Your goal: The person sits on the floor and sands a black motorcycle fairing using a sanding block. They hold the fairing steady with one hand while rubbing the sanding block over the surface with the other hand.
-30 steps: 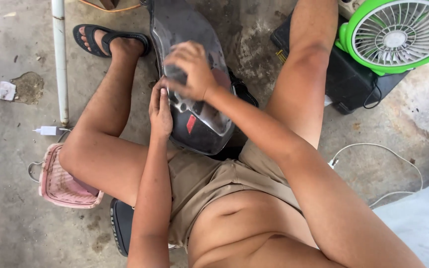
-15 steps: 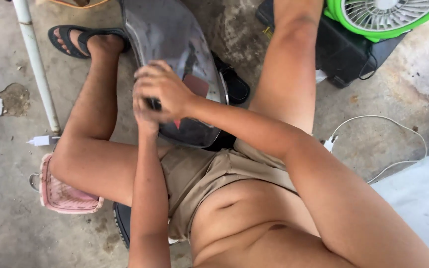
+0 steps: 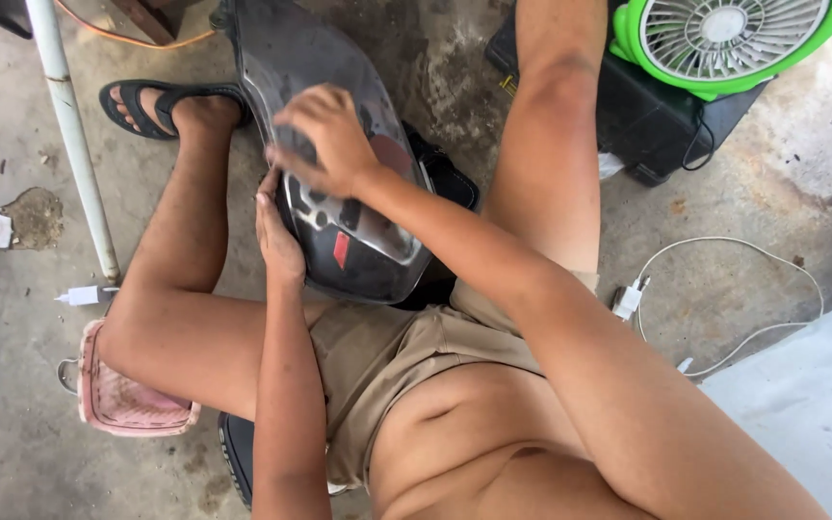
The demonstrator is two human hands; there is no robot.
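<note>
Head view looked down at a person sitting on the concrete floor [image 3: 12, 453]. A dark scooter panel [image 3: 339, 202] lay between the legs. The left hand [image 3: 276, 236] was flat against its left edge, holding it steady. The right hand [image 3: 325, 135] curled loosely on top, looking blurred, probably rubbing it. Next it seemed to need the same firm hold and more rubbing.

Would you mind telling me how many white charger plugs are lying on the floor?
2: one charger plug left of the left knee by the white pole, one charger plug with its cable beside the right thigh. Others may be hidden.
</note>
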